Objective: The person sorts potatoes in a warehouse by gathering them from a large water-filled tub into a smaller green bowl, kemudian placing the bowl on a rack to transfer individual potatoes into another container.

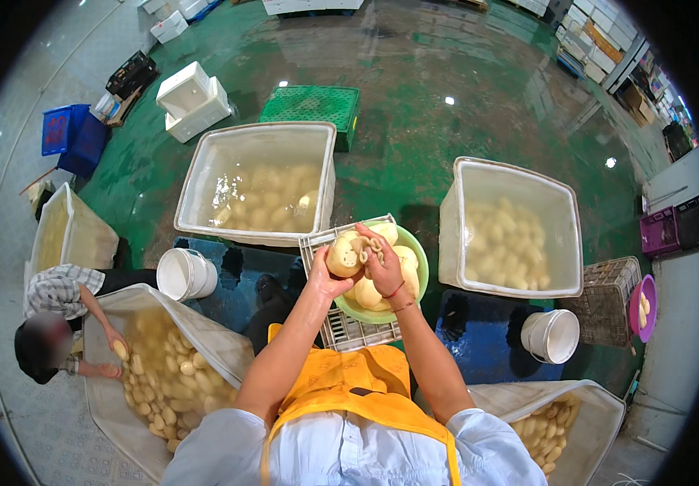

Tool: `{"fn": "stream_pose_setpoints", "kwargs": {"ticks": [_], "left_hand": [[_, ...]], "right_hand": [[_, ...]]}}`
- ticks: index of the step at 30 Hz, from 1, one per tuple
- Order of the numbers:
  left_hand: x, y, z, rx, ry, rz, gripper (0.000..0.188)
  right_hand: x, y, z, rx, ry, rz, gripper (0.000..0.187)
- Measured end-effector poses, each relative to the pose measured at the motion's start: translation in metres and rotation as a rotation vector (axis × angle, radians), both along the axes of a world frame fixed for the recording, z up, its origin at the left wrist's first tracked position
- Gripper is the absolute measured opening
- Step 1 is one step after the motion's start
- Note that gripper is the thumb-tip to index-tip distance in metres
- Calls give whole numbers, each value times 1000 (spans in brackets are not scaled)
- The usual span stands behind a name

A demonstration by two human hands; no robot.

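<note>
My left hand grips a pale, round lotus root piece with a hole-patterned cut end. My right hand, with a red band at the wrist, rests its fingers on the same piece from the right side; whether it holds a tool is too small to tell. Both hands hover over a green bowl full of peeled pale pieces. The bowl sits on a grey plastic crate. I wear a yellow apron over a light blue shirt.
Two big white tubs with water and pale pieces stand ahead. Open sacks of roots lie at lower left and lower right. Another person crouches at the left sack. White buckets, a green crate and a wet green floor surround.
</note>
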State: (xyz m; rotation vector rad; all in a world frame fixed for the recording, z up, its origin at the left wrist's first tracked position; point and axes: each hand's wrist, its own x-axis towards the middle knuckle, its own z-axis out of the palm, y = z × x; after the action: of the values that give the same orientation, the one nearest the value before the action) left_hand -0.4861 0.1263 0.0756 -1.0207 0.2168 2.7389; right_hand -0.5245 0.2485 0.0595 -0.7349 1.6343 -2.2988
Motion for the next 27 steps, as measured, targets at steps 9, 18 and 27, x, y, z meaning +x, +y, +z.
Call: {"fn": "stream_pose_setpoints", "kwargs": {"ticks": [9, 18, 27], "left_hand": [[7, 0, 11, 31, -46, 25, 38], [-9, -8, 3, -714, 135, -3, 53], [-19, -10, -17, -387, 343, -70, 66]], "right_hand": [[5, 23, 6, 338, 41, 45, 52], [-28, 18, 4, 20, -527, 107, 38], [-14, 5, -9, -175, -660, 47, 31]]}}
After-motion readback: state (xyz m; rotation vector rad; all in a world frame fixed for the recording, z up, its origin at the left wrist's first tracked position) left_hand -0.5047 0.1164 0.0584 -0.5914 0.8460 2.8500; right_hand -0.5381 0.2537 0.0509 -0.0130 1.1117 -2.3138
